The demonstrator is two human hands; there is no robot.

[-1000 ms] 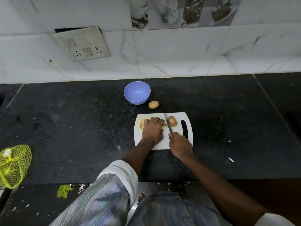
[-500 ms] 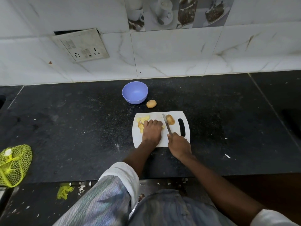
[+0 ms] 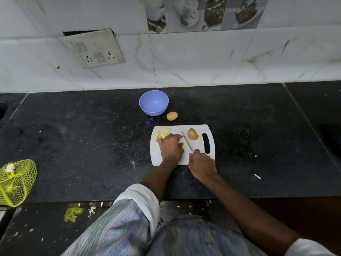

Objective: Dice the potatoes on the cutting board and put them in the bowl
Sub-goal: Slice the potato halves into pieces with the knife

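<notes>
Head cam, looking down at a black speckled tabletop [image 3: 92, 145] with a white marble-tile wall along its back edge.

The white cutting board [image 3: 166, 159] sits near the middle, its near edge close to the front lip of the tabletop, with its handle slot on the right. The left hand [image 3: 170, 147] lies knuckles-up on the board, fingers bent down over a potato piece [image 3: 185, 144] that peeks out by the fingertips; I can't tell how firmly it's pinned. The right hand [image 3: 202, 164] is wrapped around the handle of a knife [image 3: 186, 141], whose blade angles up and left across the board, just beside the left fingertips.

Cut potato slices [image 3: 163, 133] are piled at the board's far left corner, touching the left hand's knuckle side. A half potato [image 3: 192, 134] sits right of the blade, between it and the slot.

Off the board: a whole potato [image 3: 172, 115] sits just past the far edge, and the purple bowl [image 3: 153, 105] is just beside it to the left.

Big open stretches of tabletop lie left and right of the board. A yellow mesh bag [image 3: 15, 182] hangs over the front-left edge, well apart. A socket plate [image 3: 94, 48] is up on the wall.
</notes>
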